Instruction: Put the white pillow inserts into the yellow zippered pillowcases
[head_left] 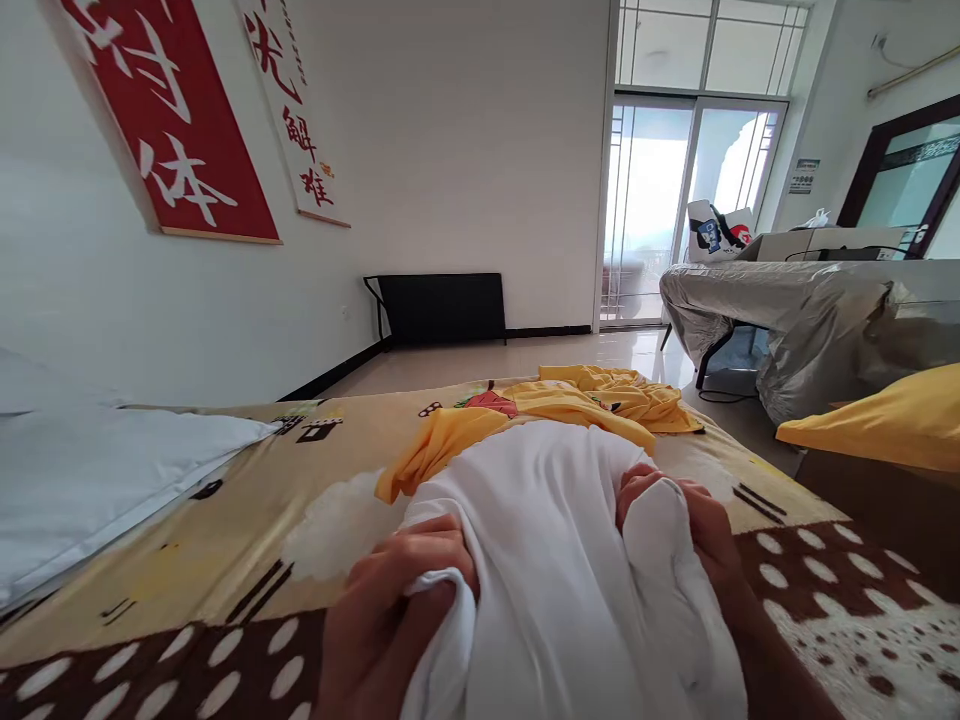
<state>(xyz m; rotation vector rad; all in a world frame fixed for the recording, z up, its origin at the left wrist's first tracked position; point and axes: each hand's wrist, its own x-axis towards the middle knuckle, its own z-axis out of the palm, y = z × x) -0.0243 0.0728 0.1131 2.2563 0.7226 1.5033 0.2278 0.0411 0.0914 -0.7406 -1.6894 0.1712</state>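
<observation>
A white cloth [551, 560] stretches between my two hands over the bed; whether it is a garment or a pillowcase I cannot make out. My left hand [401, 610] is closed around its left edge, with a fold sticking out past the thumb. On the other side, my right hand [686, 520] grips the right edge, partly hidden behind a flap of the fabric. Just beyond the white cloth lies a crumpled yellow cloth [577, 400] with a red printed patch, spread on the patterned blanket [330, 530]. The lower end of the white cloth runs out of view.
White pillows [135, 470] rest at the left against the wall. A yellow pillow [892, 420] juts in from the right. Behind it stands a table [802, 285] under a plastic cover, with bags and boxes on top. A black folded table [442, 307] leans on the far wall.
</observation>
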